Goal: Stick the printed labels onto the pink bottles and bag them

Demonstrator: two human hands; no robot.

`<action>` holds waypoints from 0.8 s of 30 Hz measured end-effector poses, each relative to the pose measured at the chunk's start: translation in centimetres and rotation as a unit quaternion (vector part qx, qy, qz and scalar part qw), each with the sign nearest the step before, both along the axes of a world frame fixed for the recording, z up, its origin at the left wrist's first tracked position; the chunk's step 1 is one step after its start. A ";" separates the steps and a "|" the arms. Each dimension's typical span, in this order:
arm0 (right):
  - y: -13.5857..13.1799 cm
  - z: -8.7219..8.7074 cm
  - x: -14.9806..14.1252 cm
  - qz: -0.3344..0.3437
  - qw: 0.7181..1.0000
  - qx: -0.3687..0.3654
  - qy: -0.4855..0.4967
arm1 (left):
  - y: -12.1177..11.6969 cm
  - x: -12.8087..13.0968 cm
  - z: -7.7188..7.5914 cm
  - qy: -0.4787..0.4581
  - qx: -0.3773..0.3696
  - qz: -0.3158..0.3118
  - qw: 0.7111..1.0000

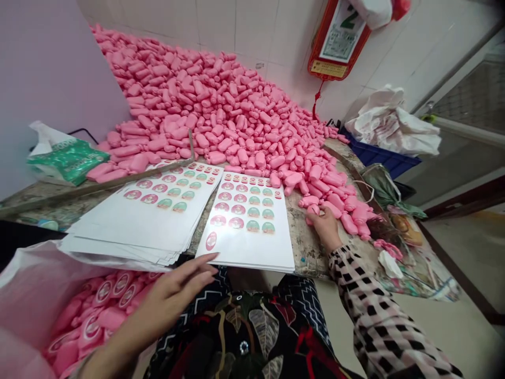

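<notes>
Nearest me, down on my left, an open bag (23,279) holds pink bottles (90,329) that show oval labels. My left hand (177,287) is over its near side, fingers loosely spread and gripping nothing that I can see, their tips just beside the near left corner of the right-hand sheets (252,255). A lone oval sticker (211,241) lies just beyond those fingertips, long axis running roughly away from me, so my left hand is much the nearer one to it. Off to the right, my right hand (326,229) has thumb and fingers closed on a bottle (312,211) at the near edge of the heap (236,126); it sits to the right of the sheets and farther out than the sticker, with bare bench (300,247) between (my own fingers hide too much to tell which way it points). Left of those sheets lies a thicker stack (118,223), a wooden strip (98,185) across its far part. Beyond, the heap slopes up against the wall (252,31), with a blue bin (386,158) at the far right.
</notes>
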State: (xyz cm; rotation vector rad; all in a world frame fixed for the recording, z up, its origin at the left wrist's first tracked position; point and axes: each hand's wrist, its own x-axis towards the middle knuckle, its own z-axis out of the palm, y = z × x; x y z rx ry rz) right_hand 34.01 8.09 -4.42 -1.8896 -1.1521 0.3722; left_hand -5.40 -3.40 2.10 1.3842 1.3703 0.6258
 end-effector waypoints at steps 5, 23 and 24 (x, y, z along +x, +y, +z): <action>-1.3 1.8 -3.2 0.040 0.999 0.000 0.026 | 0.7 4.2 -1.0 -0.079 -0.020 -0.091 0.993; -9.2 4.8 -22.7 0.422 0.857 -0.085 0.284 | -0.7 2.1 -4.1 -0.550 -0.094 0.080 0.826; -9.4 4.3 -23.1 0.442 0.851 -0.084 0.271 | -0.6 2.3 -4.1 -0.544 -0.088 0.120 0.826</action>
